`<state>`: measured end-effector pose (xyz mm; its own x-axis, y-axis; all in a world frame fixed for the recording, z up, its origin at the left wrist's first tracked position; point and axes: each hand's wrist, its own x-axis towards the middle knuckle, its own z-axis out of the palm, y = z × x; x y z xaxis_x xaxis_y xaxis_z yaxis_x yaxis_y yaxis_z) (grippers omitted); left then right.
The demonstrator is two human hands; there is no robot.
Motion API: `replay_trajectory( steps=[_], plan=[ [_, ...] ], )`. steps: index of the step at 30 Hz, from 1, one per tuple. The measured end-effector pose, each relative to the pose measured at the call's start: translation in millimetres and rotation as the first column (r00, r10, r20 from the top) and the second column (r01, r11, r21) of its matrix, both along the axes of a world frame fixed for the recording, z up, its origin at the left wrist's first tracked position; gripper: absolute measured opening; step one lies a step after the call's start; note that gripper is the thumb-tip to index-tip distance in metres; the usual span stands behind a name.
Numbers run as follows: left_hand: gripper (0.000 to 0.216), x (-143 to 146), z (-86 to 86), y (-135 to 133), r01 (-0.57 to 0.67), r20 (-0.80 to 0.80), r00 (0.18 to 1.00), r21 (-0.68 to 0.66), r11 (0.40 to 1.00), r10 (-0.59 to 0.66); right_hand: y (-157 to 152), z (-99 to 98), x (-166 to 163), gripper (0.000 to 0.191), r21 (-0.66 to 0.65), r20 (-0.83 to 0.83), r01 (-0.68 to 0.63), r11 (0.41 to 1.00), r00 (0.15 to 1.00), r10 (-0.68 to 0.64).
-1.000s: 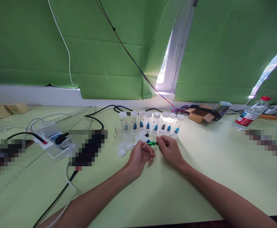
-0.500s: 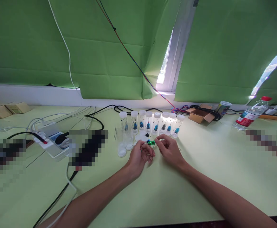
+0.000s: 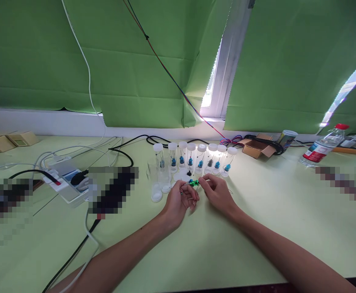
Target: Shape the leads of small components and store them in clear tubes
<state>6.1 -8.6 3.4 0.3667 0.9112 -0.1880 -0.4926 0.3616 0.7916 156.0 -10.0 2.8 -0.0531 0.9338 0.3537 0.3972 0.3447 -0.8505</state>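
Note:
In the middle of the table my left hand (image 3: 176, 205) pinches the thin metal rod of a small shiny green part (image 3: 194, 183), with its other fingers loosely curled. My right hand (image 3: 220, 194) has its thumb and index finger closed at the right end of the same part. A bit of blue shows on the green part. Just behind the hands lie white caps (image 3: 181, 176) and a little black piece (image 3: 189, 173). Several clear capped tubes (image 3: 200, 156) stand upright in a row, with mostly blue parts on thin wires inside. Open clear tubes (image 3: 152, 178) stand to the left.
At left are a white power strip (image 3: 69, 189) with plugs and cables. A cardboard box (image 3: 255, 149), a can (image 3: 287, 138) and a red-capped bottle (image 3: 323, 146) stand at the back right. Green blinds (image 3: 153, 81) hang behind the table.
My right hand has shifted very slightly at the green part, and the part is tilted a little differently. My left hand stays in place.

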Motion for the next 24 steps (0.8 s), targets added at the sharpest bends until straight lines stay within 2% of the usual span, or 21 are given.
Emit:
replay_trajectory(
  steps=[5, 12, 18, 24],
  plan=[
    [0.042, -0.3, 0.6, -0.3, 0.003, -0.005, 1.000, -0.008, 1.000, -0.003, -0.6, -0.5, 1.3, 0.037, -0.019, 0.004, -0.049, 0.999, 0.999, 0.049],
    [0.043, -0.5, 0.1, -2.3, 0.020, -0.020, 1.000, 0.016, 1.000, -0.020, 2.2, -3.1, 1.7, 0.047, 0.036, 0.045, -0.013, 0.999, 0.999, 0.011],
    [0.042, -0.4, -0.3, -1.6, 0.011, -0.027, 1.000, 0.020, 1.000, -0.010, 2.4, -3.1, 0.9, 0.055, 0.019, 0.048, -0.012, 1.000, 0.999, 0.011],
    [0.042, 0.2, 3.0, -1.3, -0.020, -0.012, 1.000, -0.019, 1.000, 0.020, 0.3, -1.9, 1.5, 0.040, -0.022, -0.007, -0.029, 0.999, 1.000, 0.028]
  ],
)
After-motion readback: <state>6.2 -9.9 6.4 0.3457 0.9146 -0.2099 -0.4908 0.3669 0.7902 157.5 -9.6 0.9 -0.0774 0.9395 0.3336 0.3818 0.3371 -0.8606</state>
